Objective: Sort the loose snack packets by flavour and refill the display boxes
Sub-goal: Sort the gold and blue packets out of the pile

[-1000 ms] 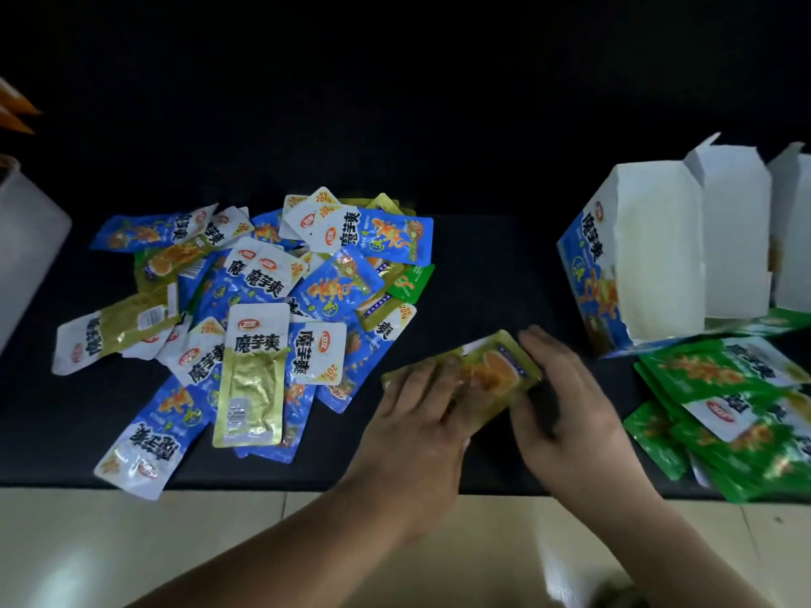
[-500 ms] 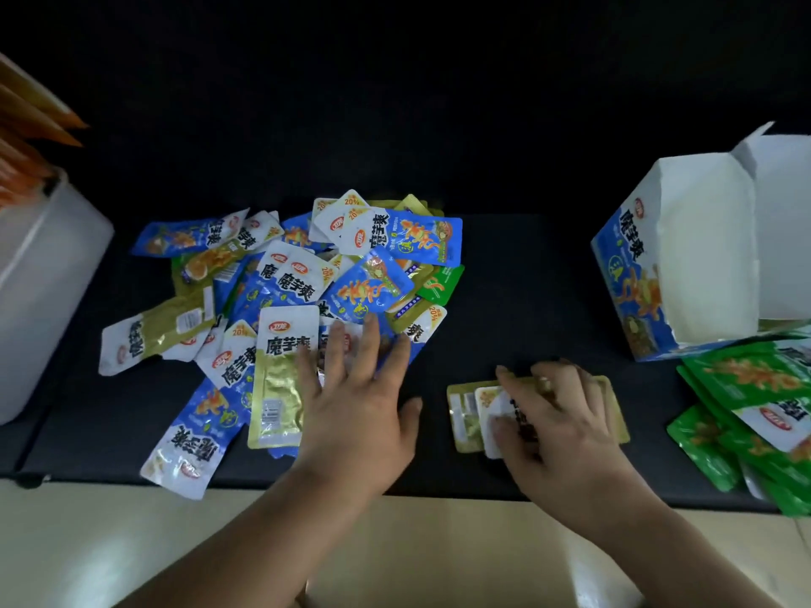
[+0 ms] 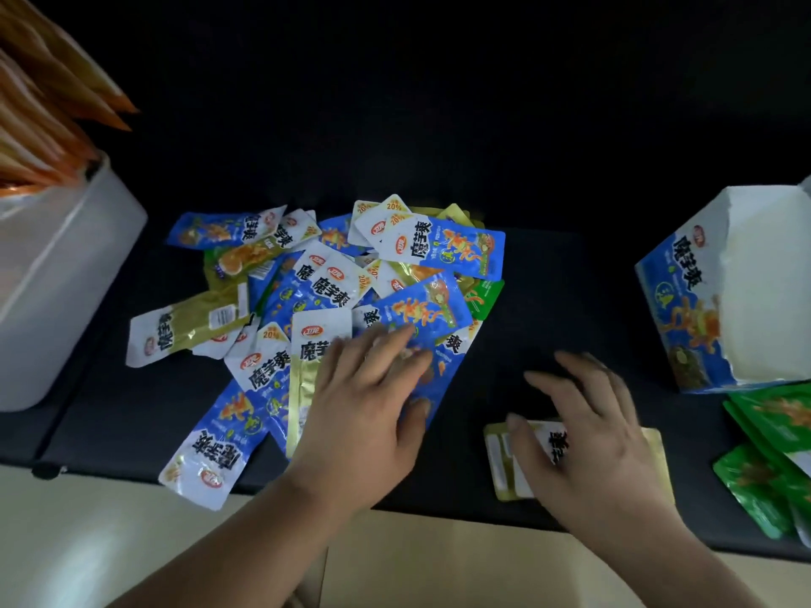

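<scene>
Loose packets [image 3: 333, 300]: mostly blue, some gold and green, heaped left of centre on the black desk [image 3: 548, 300].
Left hand [image 3: 364, 401]: lies flat on the heap's near side, fingers [image 3: 384, 344] straight and spread, pinching nothing.
Right hand [image 3: 588, 441]: blurred, fingers spread over the gold packets [image 3: 500, 462] by the desk's front edge; I cannot tell whether they touch.
Display box [image 3: 676, 309]: blue, open, far right.
Green packets [image 3: 768, 454]: stacked just in front of that box.
White bin [image 3: 66, 278]: far left, holding orange packets [image 3: 44, 103].
</scene>
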A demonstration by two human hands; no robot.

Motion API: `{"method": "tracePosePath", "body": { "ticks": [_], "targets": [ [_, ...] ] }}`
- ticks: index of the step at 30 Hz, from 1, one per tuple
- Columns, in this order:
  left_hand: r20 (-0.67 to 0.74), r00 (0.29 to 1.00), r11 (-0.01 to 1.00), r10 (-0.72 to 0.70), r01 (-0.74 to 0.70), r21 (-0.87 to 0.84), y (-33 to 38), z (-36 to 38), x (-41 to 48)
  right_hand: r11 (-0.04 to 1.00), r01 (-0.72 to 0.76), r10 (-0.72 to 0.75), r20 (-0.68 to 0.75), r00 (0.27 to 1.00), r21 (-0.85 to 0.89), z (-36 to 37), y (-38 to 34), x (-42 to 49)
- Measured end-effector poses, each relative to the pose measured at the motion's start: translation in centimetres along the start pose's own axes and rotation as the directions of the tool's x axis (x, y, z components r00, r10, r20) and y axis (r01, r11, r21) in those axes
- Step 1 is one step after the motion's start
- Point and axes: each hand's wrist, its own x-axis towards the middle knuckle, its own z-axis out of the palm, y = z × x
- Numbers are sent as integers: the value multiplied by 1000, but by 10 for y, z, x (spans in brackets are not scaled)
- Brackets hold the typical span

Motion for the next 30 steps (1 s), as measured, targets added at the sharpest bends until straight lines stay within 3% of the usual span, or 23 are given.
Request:
{"method": "tracePosePath", "body": {
  "ticks": [3,7,11,17,22,28,30],
  "targets": [
    [93,992,996,-85,81,47,-6,-7,29,979,-76,60,90,994,188,1,-14,34],
    [304,939,983,-162,127,134,-4,-3,65,962,-64,21,159,987,266,0,-27,75],
    [253,960,992,-123,108,72,-5,7,53,991,16,-50,248,967,134,-7,-43,122],
    [177,983,998,-44,52,-43,-10,11,39,991,127,-92,509,856,-35,9,-64,173],
    [163,978,967,-131,162,-196,-17,-7,37,996,-9,-31,431,902,90,12,-53,150],
    [198,970,970,-143,177,-166,-15,-17,50,977,-176,138,275,951,120,1,-28,124],
    [179,971,970,-156,185,-156,-15,-18,58,938,-269,222,217,951,217,1,-22,119]
  ]
}}
